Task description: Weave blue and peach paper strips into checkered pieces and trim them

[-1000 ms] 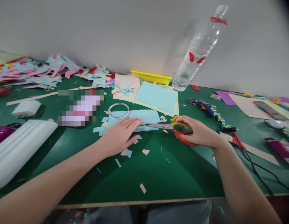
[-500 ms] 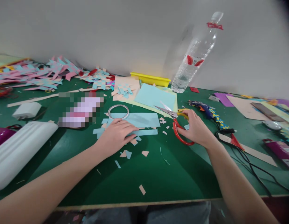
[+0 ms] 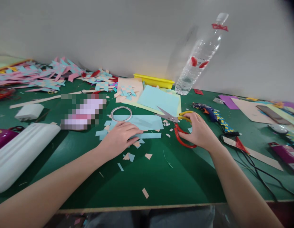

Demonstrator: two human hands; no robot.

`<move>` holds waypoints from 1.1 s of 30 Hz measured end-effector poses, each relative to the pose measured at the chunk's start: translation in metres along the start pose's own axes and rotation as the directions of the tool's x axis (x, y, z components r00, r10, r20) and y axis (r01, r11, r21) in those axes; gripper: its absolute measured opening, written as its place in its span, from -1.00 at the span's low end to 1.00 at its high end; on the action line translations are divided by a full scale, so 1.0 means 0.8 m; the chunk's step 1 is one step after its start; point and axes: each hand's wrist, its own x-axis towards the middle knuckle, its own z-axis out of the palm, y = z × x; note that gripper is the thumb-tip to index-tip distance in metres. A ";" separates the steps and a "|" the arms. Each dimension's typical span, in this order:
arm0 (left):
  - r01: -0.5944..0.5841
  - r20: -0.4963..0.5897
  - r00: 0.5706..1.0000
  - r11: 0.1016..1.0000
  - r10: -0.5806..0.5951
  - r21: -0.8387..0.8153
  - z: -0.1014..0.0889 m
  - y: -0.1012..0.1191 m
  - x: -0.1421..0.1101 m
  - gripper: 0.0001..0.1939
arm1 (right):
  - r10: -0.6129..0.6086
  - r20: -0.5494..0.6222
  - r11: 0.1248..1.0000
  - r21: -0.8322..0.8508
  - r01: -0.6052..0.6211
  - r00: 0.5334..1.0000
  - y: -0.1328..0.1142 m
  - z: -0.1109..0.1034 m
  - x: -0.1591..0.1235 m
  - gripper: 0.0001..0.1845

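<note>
My left hand (image 3: 120,136) lies curled on a narrow light blue paper strip (image 3: 149,135) near the middle of the green table (image 3: 161,177), fingers bent over its left end. A wider blue sheet (image 3: 144,121) sits just behind it. My right hand (image 3: 199,131) grips the handles of red and yellow scissors (image 3: 177,122), whose blades are open and point left toward the blue sheets. Small blue and peach scraps (image 3: 131,155) are scattered by my left hand.
A tape ring (image 3: 121,113) lies behind my left hand. A clear water bottle (image 3: 199,57) and a yellow tray (image 3: 153,80) stand by the wall. A white case (image 3: 21,152) lies at left, woven paper pieces (image 3: 42,74) far left, a glue gun (image 3: 210,110) and cables (image 3: 256,164) at right.
My right hand lifted the scissors away from the strip, up and to the right, and the blades opened. My left hand curled its fingers and drew back slightly on the blue strip.
</note>
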 end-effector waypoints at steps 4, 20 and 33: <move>-0.017 0.004 1.000 1.000 0.017 -0.011 0.001 0.000 0.000 -0.75 | 0.036 -0.015 0.999 0.003 -0.035 0.999 -0.003 -0.002 -0.001 -0.40; 0.053 -0.013 0.998 0.994 -0.054 -0.100 0.007 -0.003 -0.002 -0.65 | 0.064 -0.187 0.996 -0.051 -0.075 0.980 0.011 -0.001 -0.001 -0.39; 0.234 0.026 0.972 0.963 -0.233 -0.135 0.003 -0.009 -0.003 -0.58 | -0.114 0.047 0.987 -0.109 0.119 0.992 0.015 -0.012 -0.003 -0.40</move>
